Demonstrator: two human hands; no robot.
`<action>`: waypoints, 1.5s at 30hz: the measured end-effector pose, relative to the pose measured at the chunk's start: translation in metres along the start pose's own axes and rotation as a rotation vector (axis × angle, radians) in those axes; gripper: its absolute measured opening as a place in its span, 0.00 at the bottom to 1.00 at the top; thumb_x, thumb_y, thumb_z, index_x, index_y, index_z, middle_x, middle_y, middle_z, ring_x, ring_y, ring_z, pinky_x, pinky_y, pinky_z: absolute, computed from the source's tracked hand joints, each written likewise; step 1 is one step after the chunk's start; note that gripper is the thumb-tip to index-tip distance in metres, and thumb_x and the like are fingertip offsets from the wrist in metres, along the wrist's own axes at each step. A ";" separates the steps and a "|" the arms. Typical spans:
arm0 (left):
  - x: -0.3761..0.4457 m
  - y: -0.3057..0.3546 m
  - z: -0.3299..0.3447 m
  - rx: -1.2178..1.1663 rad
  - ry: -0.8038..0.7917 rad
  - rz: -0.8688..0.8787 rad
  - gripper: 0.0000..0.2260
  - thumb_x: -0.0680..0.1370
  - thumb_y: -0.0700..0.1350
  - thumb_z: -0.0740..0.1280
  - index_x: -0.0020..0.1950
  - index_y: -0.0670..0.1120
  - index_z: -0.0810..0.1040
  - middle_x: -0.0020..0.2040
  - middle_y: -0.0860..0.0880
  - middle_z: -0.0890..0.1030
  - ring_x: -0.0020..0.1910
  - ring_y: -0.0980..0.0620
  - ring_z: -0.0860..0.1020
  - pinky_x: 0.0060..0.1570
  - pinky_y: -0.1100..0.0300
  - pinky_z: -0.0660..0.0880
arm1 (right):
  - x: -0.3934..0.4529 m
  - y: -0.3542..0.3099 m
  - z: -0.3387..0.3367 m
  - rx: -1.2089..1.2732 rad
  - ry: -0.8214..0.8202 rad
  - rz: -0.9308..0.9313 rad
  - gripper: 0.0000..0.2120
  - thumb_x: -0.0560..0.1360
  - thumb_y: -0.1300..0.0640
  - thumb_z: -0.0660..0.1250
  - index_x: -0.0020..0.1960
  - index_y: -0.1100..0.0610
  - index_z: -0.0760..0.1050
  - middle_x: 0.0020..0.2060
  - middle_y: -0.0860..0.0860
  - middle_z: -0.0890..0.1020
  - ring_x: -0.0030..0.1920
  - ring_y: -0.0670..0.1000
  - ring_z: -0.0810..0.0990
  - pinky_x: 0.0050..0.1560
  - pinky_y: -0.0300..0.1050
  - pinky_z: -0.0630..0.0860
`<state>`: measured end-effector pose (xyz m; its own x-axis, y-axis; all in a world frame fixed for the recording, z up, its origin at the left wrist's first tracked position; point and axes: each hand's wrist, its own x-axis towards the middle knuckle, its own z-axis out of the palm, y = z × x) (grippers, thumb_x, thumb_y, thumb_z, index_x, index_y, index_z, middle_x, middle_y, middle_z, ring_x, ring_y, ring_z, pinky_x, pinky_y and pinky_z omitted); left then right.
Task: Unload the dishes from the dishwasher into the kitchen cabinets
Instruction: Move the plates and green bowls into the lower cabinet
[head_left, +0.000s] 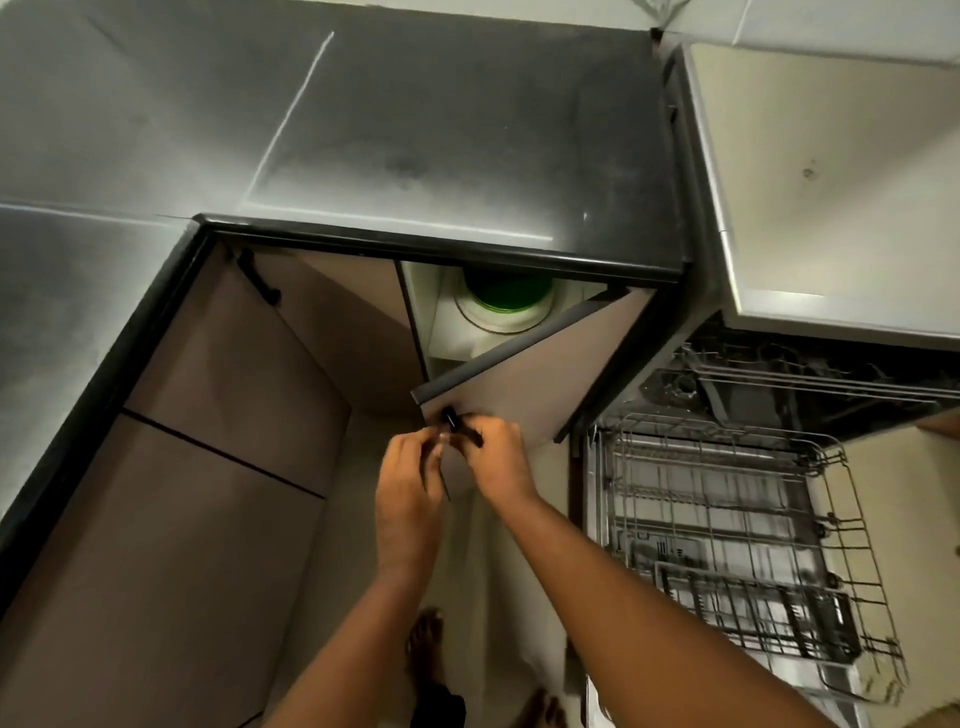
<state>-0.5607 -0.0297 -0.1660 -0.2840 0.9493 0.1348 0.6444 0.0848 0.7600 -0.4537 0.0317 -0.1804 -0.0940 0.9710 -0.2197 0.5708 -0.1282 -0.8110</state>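
A brown cabinet door (540, 384) under the dark countertop stands partly open. My right hand (498, 457) grips its black handle (460, 426). My left hand (410, 488) is at the door's free edge just left of the handle, fingers curled on it. Inside the cabinet a stack of plates with a green one on top (506, 301) sits on a white shelf (447, 332). To the right the dishwasher is open, its wire lower rack (727, 519) pulled out with no dishes visible in it.
A dark grey countertop (363, 130) runs in an L above the cabinets. A closed brown door with a black handle (260, 283) is on the left. The dishwasher's upper rack (810, 384) sits under a pale counter (831, 182). My bare feet (426, 644) stand on the floor.
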 end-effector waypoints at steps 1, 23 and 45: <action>0.007 -0.006 0.007 -0.042 -0.016 -0.060 0.11 0.81 0.38 0.63 0.62 0.45 0.77 0.54 0.53 0.77 0.53 0.54 0.77 0.53 0.62 0.74 | 0.007 0.000 0.002 0.006 0.001 -0.023 0.11 0.78 0.55 0.70 0.59 0.56 0.83 0.51 0.53 0.85 0.53 0.52 0.82 0.57 0.49 0.79; 0.174 -0.062 0.043 -0.359 -0.102 -0.252 0.10 0.77 0.36 0.68 0.56 0.46 0.81 0.47 0.49 0.84 0.46 0.55 0.84 0.44 0.53 0.83 | 0.139 -0.039 0.030 0.088 0.152 -0.136 0.08 0.75 0.59 0.73 0.50 0.64 0.84 0.43 0.57 0.86 0.42 0.49 0.85 0.35 0.25 0.74; 0.245 -0.060 0.054 -0.260 -0.154 -0.242 0.10 0.78 0.35 0.66 0.57 0.45 0.81 0.44 0.50 0.80 0.46 0.47 0.82 0.40 0.61 0.79 | 0.215 -0.039 0.037 0.004 0.213 -0.071 0.15 0.73 0.48 0.73 0.42 0.61 0.83 0.37 0.56 0.85 0.39 0.55 0.84 0.42 0.54 0.80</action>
<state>-0.6300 0.2139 -0.2128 -0.2831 0.9472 -0.1506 0.3645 0.2515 0.8966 -0.5258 0.2379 -0.2161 0.0407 0.9983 -0.0429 0.5652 -0.0584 -0.8229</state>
